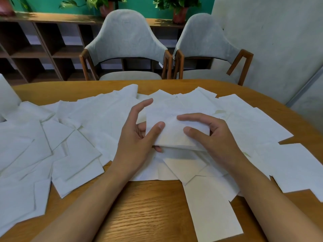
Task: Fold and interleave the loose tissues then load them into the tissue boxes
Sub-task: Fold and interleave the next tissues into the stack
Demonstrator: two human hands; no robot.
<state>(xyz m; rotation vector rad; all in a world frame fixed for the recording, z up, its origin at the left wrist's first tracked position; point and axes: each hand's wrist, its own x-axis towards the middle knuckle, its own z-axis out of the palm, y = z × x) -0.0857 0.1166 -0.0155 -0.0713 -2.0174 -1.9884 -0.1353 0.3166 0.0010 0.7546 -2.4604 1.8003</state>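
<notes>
A small stack of folded white tissues (174, 135) is held just above the table's middle. My left hand (138, 137) grips its left edge, thumb on top and fingers underneath, with the index finger raised free. My right hand (209, 133) grips the right edge, thumb and fingers curled over the top. Loose white tissues (73, 137) lie spread flat all over the wooden table (150, 206), some overlapping. No tissue box can be made out for certain.
Two grey upholstered chairs (127, 46) with wooden arms stand behind the table's far edge. A dark shelf unit (35, 49) with potted plants runs along the back wall. A white object (7, 96) sits at the far left edge.
</notes>
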